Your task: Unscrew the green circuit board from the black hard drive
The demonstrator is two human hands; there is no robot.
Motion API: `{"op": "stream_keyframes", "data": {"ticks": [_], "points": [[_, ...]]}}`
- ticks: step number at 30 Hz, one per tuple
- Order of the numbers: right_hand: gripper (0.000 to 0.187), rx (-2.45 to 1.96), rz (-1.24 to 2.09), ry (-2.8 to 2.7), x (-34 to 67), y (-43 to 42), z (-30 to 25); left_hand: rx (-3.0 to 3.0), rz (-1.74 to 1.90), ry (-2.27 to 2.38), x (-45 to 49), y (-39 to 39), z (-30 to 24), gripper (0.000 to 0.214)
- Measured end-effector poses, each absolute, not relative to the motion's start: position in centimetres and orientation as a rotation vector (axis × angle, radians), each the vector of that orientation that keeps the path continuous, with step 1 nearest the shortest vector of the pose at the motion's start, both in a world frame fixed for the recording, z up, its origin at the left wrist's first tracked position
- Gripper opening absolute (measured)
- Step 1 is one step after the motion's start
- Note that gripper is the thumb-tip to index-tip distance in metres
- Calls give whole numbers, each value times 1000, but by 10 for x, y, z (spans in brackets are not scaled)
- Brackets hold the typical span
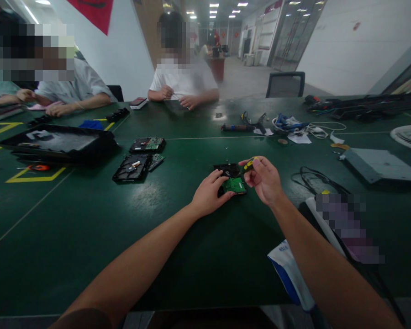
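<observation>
On the table in front of me lies a black hard drive (231, 170) with a green circuit board (235, 185) showing on its upper face. My left hand (209, 193) grips its left side, thumb at the near edge and fingers across the far part. Between the thumb and fingertips of my right hand (265, 180) is a small yellow-and-black screwdriver (249, 164). It is held just above the drive's right side, and its tip cannot be made out.
Left of my hands lie more drives (132, 167) and a loose circuit board (155, 161). A black tray (65, 141) and an orange-handled screwdriver (39, 167) sit farther left. Cables (287, 122), a metal box (385, 164) and a glove (289, 269) are at right. People sit opposite.
</observation>
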State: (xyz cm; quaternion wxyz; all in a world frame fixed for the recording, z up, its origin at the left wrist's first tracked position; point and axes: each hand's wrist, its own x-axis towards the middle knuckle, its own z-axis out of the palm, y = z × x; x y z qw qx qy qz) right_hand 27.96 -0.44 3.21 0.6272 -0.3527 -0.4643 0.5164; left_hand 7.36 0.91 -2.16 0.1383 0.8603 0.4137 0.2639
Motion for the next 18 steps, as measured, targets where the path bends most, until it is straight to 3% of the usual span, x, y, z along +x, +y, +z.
{"op": "stream_keyframes", "data": {"ticks": [8,18], "points": [[37,-819,1203,-1044,280,-3,31,2487,758,1192,73,10,-21,57],[28,-848,1139,-1056,280,-3,32,2498,763,1187,73,10,-23,58]]}}
